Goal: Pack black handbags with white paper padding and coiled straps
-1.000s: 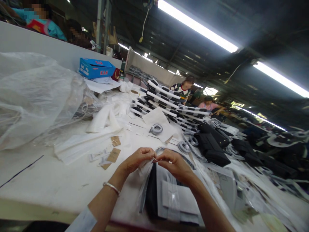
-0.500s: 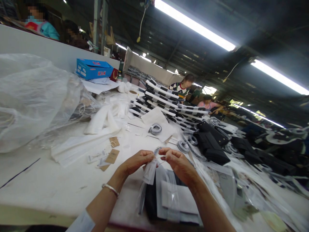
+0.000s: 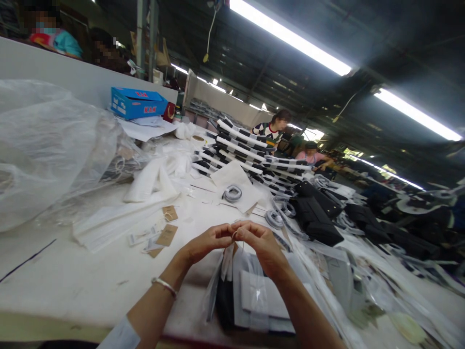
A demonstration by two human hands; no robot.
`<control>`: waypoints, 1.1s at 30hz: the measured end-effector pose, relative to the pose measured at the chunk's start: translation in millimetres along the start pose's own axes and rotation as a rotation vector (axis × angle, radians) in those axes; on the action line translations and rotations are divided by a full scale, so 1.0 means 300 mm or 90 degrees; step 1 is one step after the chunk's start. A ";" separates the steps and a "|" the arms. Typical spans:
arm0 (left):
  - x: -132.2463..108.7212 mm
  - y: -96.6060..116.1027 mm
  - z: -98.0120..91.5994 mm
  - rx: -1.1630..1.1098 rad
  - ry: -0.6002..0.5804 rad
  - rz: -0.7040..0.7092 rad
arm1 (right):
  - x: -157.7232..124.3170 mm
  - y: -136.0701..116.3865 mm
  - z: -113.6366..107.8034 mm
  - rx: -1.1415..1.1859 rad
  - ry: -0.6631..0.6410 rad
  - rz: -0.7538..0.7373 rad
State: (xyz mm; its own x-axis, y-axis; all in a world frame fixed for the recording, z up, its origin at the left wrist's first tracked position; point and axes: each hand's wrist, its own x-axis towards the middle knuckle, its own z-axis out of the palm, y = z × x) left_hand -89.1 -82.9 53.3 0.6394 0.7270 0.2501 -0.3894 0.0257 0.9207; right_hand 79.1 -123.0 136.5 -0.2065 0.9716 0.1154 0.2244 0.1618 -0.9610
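Both hands meet above a black bag at the table's near edge. The bag is partly covered by white wrapping and a white rectangular sheet. My left hand and my right hand are closed, fingertips touching, in a pinch on a thin string. From this string hangs a pale hang tag in a clear sleeve, beside the bag's upper left side. The exact grip of each fingertip is partly hidden.
Brown cardboard tags lie to the left on the white table. Behind stands a pile of black-and-white wrapped pieces. Black bags lie right, plastic film left, near a blue box. Other people work beyond.
My hands have come together, the right one moving left to meet the left. The string, stretched between them before, now shows as a small loop at the fingertips. The tag hangs more edge-on.
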 end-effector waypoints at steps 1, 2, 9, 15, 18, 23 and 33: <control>-0.001 -0.001 -0.003 0.001 -0.014 -0.001 | 0.002 -0.001 0.005 -0.027 0.017 -0.007; -0.002 -0.001 -0.006 0.001 -0.024 0.002 | 0.003 -0.002 0.010 -0.050 0.030 -0.013; -0.005 0.004 -0.010 0.014 -0.053 0.006 | 0.018 0.009 0.044 0.037 0.042 0.023; -0.007 0.008 -0.005 0.012 -0.009 -0.005 | 0.025 0.010 0.054 0.275 0.040 0.097; -0.006 0.004 -0.003 -0.034 -0.002 -0.014 | 0.024 0.004 0.045 0.407 0.051 0.117; -0.001 -0.001 0.004 -0.088 0.045 -0.020 | 0.019 0.004 0.048 0.439 0.050 0.100; -0.013 -0.002 0.009 -0.027 -0.036 -0.104 | 0.030 0.014 0.042 0.395 0.106 0.102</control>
State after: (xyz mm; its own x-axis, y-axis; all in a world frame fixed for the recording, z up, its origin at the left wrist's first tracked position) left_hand -89.7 -87.5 52.4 0.7325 0.6709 0.1153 -0.3035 0.1703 0.9375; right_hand 66.3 -115.8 130.2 -0.0543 0.9972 -0.0515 -0.3599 -0.0676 -0.9305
